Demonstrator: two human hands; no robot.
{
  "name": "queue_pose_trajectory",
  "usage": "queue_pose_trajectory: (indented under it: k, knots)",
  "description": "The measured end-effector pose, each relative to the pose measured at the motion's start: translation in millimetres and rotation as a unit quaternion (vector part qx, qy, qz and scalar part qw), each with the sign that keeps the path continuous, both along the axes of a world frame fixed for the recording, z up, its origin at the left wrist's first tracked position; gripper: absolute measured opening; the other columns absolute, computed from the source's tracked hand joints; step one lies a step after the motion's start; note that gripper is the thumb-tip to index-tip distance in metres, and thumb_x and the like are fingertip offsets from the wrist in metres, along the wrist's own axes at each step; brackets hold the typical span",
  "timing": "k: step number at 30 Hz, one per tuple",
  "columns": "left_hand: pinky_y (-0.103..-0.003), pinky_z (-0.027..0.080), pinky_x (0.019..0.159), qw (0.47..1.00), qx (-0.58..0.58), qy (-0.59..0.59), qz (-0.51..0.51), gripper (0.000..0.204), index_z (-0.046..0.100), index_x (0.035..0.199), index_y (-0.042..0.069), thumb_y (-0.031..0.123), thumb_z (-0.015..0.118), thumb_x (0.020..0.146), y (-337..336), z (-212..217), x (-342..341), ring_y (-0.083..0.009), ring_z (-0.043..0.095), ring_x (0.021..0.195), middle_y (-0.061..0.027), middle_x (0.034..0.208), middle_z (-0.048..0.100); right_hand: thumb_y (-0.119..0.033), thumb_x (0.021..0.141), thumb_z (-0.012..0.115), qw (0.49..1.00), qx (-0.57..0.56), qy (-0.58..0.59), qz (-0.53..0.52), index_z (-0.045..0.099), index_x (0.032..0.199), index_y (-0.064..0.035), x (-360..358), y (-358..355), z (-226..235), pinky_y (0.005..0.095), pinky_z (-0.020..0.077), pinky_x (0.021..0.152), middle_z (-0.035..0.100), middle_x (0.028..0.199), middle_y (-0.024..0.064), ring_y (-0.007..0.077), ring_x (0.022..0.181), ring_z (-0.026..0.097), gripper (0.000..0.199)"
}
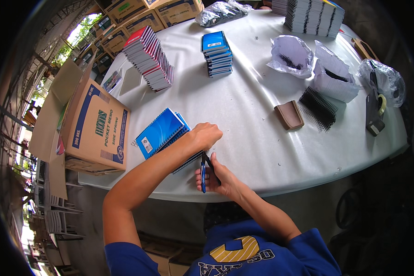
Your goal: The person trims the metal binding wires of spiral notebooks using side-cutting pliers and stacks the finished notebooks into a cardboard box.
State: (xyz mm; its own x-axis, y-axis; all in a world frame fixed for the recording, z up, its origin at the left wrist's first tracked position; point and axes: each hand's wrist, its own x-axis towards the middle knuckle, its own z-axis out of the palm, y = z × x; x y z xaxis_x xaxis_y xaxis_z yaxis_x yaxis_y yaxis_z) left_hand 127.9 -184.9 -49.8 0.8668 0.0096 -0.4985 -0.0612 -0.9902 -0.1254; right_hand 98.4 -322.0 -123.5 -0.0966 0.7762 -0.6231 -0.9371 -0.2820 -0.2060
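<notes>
My right hand (221, 178) grips a pair of pliers (203, 176) with blue and black handles, jaws pointing away from me. Just beyond it, my left hand (206, 135) is closed with the knuckles up. Its fingertips are hidden, so I cannot tell what they pinch. Under and beside my left forearm lie blue spiral notebooks (161, 131), stacked askew on the white-covered table (248, 152). A dark coil edge shows below the forearm, close to the pliers' jaws. At the notebooks' left corner, some loose wire curls stick out.
An open carton (99, 124) stands left. Farther back are a red notebook stack (149, 57) and a blue notebook stack (217, 57). Right lie a brown holder (290, 115), black spiral coils (318, 108), paper-wrapped coils (290, 56), and a tape dispenser (375, 112). Thick bound stacks (313, 18) stand far right.
</notes>
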Motion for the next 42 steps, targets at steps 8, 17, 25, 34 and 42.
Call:
queue_pose_trajectory:
  k: [8,17,25,34,42]
  knots:
    - [-0.039,0.057,0.069,0.999,0.019,-0.014,-0.023,0.012,0.071,0.079,0.002,0.0,0.069,0.067,-9.4,-6.0,-1.2,-0.0323,0.07,0.084,-0.0174,0.089,0.07,-0.073,0.09,0.028,0.928,0.258,0.264,0.056,0.053,0.094,0.0047,7.1,-2.8,-66.2,0.0379,0.0515,0.058,0.051,0.072,0.0097,0.0229,0.061,0.052,0.082]
    - [-0.039,0.057,0.068,0.999,0.006,-0.036,-0.009,0.013,0.071,0.078,0.001,0.001,0.072,0.065,-6.9,-8.3,-6.6,-0.0327,0.07,0.083,-0.0183,0.087,0.07,-0.071,0.091,0.024,0.999,0.011,0.05,0.007,0.052,0.104,0.0076,0.2,7.0,-19.5,0.047,0.0576,0.073,0.057,0.082,0.0145,0.0299,0.074,0.061,0.084]
    - [-0.039,0.058,0.069,0.995,0.011,-0.101,-0.012,0.041,0.065,0.096,-0.001,0.008,0.081,0.06,-7.8,-24.0,-17.5,-0.0336,0.069,0.087,-0.0191,0.101,0.065,-0.071,0.092,0.023,0.998,0.018,0.052,0.001,0.052,0.101,0.0063,-2.2,9.2,-15.2,0.043,0.055,0.065,0.055,0.077,0.0125,0.0264,0.068,0.058,0.083]
    - [-0.042,0.057,0.074,0.996,-0.003,-0.088,0.026,0.065,0.048,0.126,-0.003,0.003,0.073,0.066,-23.5,-26.1,-21.5,-0.0355,0.068,0.088,-0.022,0.118,0.056,-0.07,0.092,0.033,0.995,0.063,0.082,0.009,0.047,0.083,-0.0007,4.0,-8.3,-20.8,0.0312,0.0319,0.045,0.037,0.062,0.0021,0.0159,0.05,0.034,0.071]
    - [-0.046,0.055,0.084,0.974,-0.074,-0.188,0.105,0.065,0.048,0.135,0.009,0.004,0.067,0.074,-36.7,-50.0,-32.9,-0.0369,0.06,0.109,-0.0174,0.144,0.04,-0.056,0.091,0.053,0.528,-0.145,-0.83,0.106,0.061,0.095,0.0021,95.4,-90.1,13.6,0.0428,0.0469,0.07,0.063,0.089,0.0156,0.0317,0.078,0.061,0.058]
